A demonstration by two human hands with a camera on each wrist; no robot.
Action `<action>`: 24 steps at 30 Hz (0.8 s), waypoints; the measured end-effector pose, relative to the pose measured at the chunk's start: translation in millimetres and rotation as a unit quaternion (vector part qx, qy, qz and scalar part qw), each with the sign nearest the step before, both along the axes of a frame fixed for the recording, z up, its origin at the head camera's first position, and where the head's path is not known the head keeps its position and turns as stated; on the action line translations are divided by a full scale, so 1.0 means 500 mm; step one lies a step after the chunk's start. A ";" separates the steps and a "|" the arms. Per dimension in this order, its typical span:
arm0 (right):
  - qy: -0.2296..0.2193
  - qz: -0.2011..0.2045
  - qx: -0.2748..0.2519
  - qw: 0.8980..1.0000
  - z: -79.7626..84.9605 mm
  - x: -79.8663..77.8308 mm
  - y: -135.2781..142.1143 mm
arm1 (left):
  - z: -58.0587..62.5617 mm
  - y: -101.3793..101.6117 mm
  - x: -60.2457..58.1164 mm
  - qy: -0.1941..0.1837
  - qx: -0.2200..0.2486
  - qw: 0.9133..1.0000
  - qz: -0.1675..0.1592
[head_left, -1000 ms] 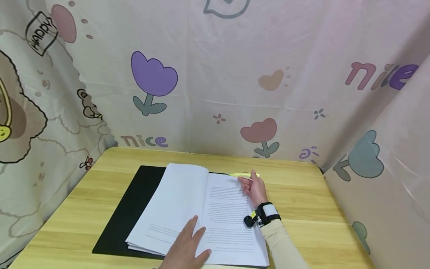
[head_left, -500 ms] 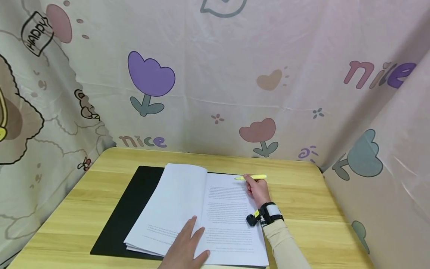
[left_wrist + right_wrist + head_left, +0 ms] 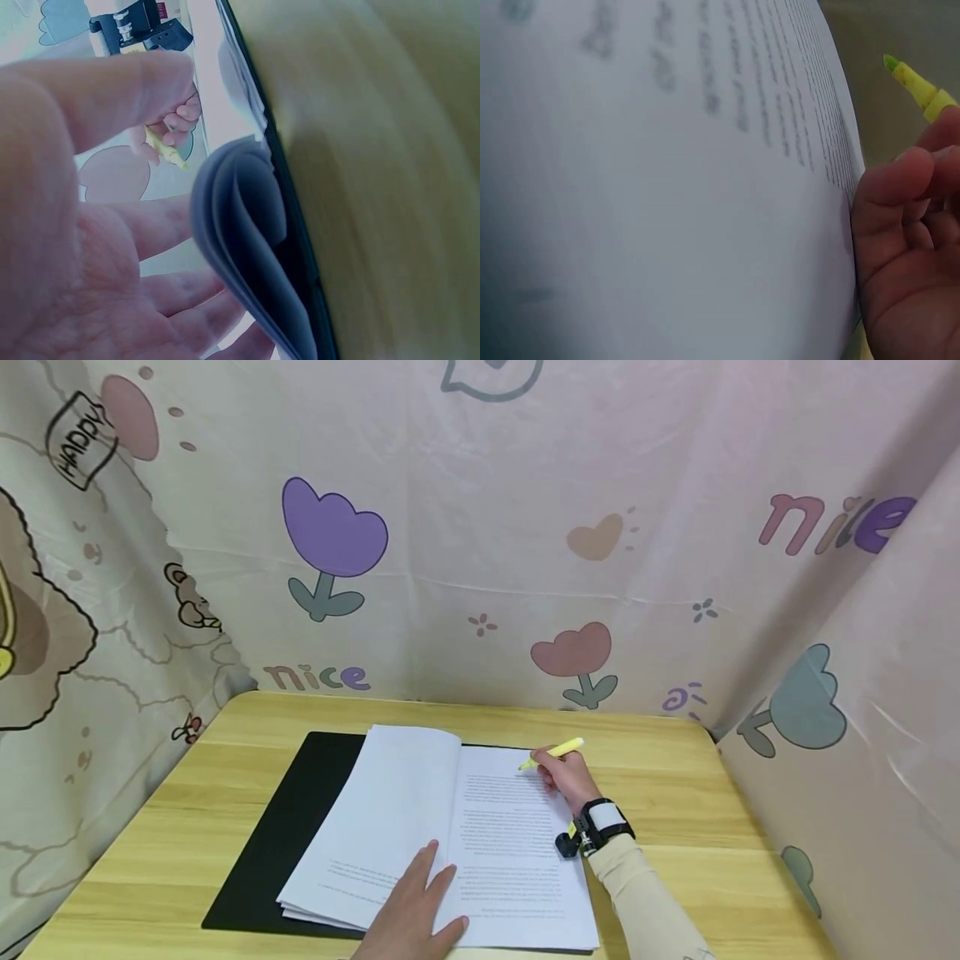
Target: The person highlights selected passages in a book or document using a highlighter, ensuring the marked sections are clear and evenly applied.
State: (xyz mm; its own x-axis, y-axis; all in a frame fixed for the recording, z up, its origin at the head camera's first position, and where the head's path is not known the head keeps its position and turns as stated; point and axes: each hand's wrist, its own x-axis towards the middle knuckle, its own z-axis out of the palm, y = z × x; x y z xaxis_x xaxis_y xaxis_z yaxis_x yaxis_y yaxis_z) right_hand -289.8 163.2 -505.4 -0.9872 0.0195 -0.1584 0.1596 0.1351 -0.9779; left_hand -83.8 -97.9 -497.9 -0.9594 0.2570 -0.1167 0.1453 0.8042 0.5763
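Observation:
A yellow highlighter [image 3: 564, 747] is pinched in my right hand [image 3: 568, 779], its tip slanting down toward the top lines of the right page. The right wrist view shows the uncapped green tip of the highlighter [image 3: 911, 84] near the curled fingers [image 3: 900, 180]. Printed sheets [image 3: 510, 843] lie spread in an open black folder [image 3: 262, 860]. My left hand [image 3: 411, 906] rests near the lower middle of the spread with fingers and thumb apart. Seen from the left wrist, the palm of the left hand [image 3: 112, 277] faces the curved paper edges [image 3: 247, 225].
A light wooden table [image 3: 675, 827] carries the folder. Behind and at both sides hangs a patterned curtain [image 3: 450, 527] with flowers and lettering. A black wrist camera [image 3: 576, 841] sits on the right wrist, above the page's right edge.
My right hand has turned the highlighter from lying nearly level to slanting tip-down, with the tip lower, closer to the text. The left hand stays in place.

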 end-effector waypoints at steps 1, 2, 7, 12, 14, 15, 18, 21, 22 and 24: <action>0.000 0.002 0.000 1.000 -0.002 0.000 0.003 | 0.000 0.000 0.000 -0.003 0.002 1.000 0.000; 0.001 0.002 0.000 1.000 -0.004 -0.001 0.006 | 0.000 0.000 0.000 -0.004 0.003 1.000 -0.001; 0.009 -0.004 -0.006 1.000 -0.013 -0.006 0.017 | 0.001 -0.001 0.000 -0.008 0.004 1.000 -0.001; 0.004 0.000 0.019 1.000 -0.016 -0.003 0.016 | 0.003 -0.001 0.002 -0.021 0.012 1.000 -0.001; 0.005 0.005 0.030 1.000 -0.015 -0.001 0.014 | 0.002 -0.002 0.002 -0.022 0.012 1.000 -0.002; 0.006 0.007 0.035 0.999 -0.014 -0.001 0.013 | 0.001 -0.003 0.002 -0.019 0.011 1.000 -0.002; 0.005 0.009 0.042 0.999 -0.013 0.003 0.012 | 0.000 -0.003 0.002 -0.015 0.010 1.000 -0.002; 0.003 0.009 0.052 0.999 -0.010 0.006 0.010 | -0.001 -0.004 0.001 -0.013 0.011 1.000 -0.003; 0.002 0.010 0.053 0.999 -0.010 0.007 0.010 | -0.002 -0.004 0.001 -0.012 0.010 1.000 -0.004; 0.005 0.013 0.057 0.998 -0.010 0.009 0.009 | -0.003 -0.004 0.001 -0.008 0.008 1.000 -0.004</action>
State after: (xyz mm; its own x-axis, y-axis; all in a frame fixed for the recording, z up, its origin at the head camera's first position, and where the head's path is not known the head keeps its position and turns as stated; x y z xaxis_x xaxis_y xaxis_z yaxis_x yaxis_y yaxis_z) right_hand -285.2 167.9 -510.3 -0.9892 0.0102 -0.1460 0.1439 0.2500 -0.9575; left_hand -83.5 -99.7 -499.4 -0.9554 0.2663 -0.1277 0.1425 0.7943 0.5906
